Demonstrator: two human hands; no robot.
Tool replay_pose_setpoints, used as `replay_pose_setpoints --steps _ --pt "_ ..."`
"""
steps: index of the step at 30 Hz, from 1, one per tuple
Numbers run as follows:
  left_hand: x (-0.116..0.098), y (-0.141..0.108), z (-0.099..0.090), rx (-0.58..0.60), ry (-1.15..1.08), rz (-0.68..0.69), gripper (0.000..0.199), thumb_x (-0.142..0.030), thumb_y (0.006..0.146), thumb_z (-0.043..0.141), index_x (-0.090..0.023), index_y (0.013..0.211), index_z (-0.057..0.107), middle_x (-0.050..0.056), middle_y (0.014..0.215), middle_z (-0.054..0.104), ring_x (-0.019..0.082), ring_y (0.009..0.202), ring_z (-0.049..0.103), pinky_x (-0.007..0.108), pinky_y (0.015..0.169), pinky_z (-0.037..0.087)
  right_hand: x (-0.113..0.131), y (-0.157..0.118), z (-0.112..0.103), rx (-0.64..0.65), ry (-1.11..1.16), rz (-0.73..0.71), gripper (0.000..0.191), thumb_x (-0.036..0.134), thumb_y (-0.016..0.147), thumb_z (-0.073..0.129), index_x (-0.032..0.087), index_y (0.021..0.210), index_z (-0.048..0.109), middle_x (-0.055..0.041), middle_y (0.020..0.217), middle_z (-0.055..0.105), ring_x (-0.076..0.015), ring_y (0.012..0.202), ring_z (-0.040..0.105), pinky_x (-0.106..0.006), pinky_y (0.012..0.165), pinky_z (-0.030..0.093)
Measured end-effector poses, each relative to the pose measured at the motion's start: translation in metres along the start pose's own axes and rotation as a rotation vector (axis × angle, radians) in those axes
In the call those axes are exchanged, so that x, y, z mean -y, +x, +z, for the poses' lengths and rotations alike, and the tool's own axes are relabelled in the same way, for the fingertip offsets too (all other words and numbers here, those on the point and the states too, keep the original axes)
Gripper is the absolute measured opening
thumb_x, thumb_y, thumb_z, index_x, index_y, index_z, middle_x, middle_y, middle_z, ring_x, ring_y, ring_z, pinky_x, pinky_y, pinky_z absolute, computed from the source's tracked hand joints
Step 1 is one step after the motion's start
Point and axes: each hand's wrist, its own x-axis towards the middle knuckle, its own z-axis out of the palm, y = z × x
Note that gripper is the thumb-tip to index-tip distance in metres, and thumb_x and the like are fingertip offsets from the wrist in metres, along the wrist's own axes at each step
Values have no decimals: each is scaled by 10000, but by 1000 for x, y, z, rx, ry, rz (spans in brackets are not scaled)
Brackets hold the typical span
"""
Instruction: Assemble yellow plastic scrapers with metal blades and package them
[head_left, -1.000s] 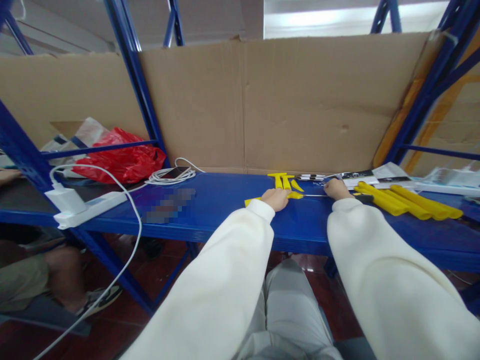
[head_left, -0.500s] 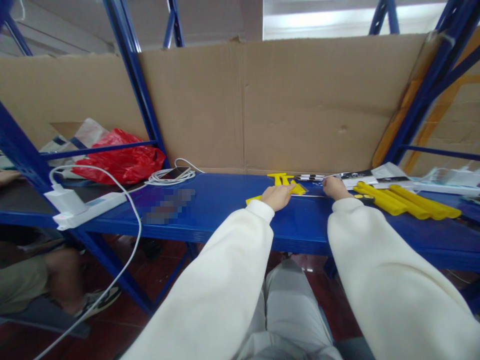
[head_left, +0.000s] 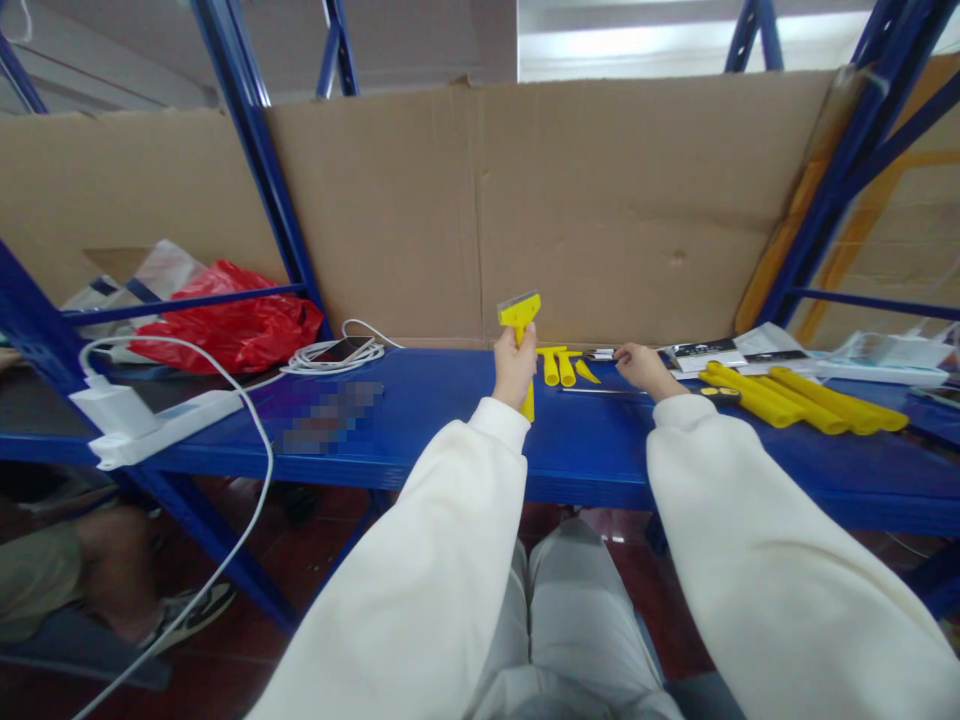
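My left hand [head_left: 514, 366] is wrapped around the handle of a yellow scraper [head_left: 521, 312], held upright above the blue shelf with its wide head on top. A pale strip runs along the head's upper edge. My right hand [head_left: 642, 366] is closed, fingertips together, beside small black and white pieces [head_left: 601, 355]; what it pinches is hidden. Between the hands lie two yellow T-shaped pieces [head_left: 567, 370] and a small yellow wedge [head_left: 586, 372]. A screwdriver's thin metal shaft [head_left: 600, 391] points left, its black-and-yellow handle [head_left: 721, 396] just beyond my right wrist.
Several yellow tubes [head_left: 825, 400] lie on the blue shelf [head_left: 442, 420] at right, before white-and-black packets [head_left: 720, 355]. A cardboard wall [head_left: 600, 200] closes the back. Left are a coiled white cable [head_left: 322, 355], a red plastic bag [head_left: 232, 320] and a power strip [head_left: 172, 430]. A person's leg shows lower left.
My left hand has risen and moved left, turning the scraper upright and uncovering the yellow pieces. My right hand has shifted slightly left, towards the small pieces.
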Motion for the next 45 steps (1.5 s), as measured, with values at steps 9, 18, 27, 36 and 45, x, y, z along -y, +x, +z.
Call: replay_pose_setpoints --steps 9,18,27,36,45 --pt "-6 -7 0 30 -204 -467 279 -71 960 548 -211 753 424 -104 534 429 38 382 345 162 432 268 8 0 9 3 338 23 201 15 764 637 149 898 703 -86 830 746 -211 818 712 -336 863 564" --pt "5 -14 4 231 145 -623 307 6 931 518 -177 685 520 -64 444 450 72 368 379 216 446 297 23 -11 13 242 808 11 286 108 716 812 188 917 625 -26 775 714 -146 693 644 -271 677 545" --pt "3 -16 5 355 240 -609 343 -13 951 498 -178 651 504 -63 441 449 69 368 385 209 432 307 47 -25 12 359 916 -48 314 114 702 806 213 906 589 14 744 681 -127 688 615 -245 654 494" --pt "0 -19 7 384 295 -580 336 -16 935 527 -174 639 516 -58 451 459 73 376 395 218 453 323 50 -26 16 332 904 -96 321 78 679 765 225 882 564 27 699 637 -146 699 607 -294 727 521" --pt "-3 -20 7 392 211 -591 337 -28 958 507 -176 655 507 -66 431 455 63 351 388 198 408 299 48 -27 14 268 763 10 341 286 702 778 218 1002 630 -88 1157 693 -246 1104 622 -412 974 503"
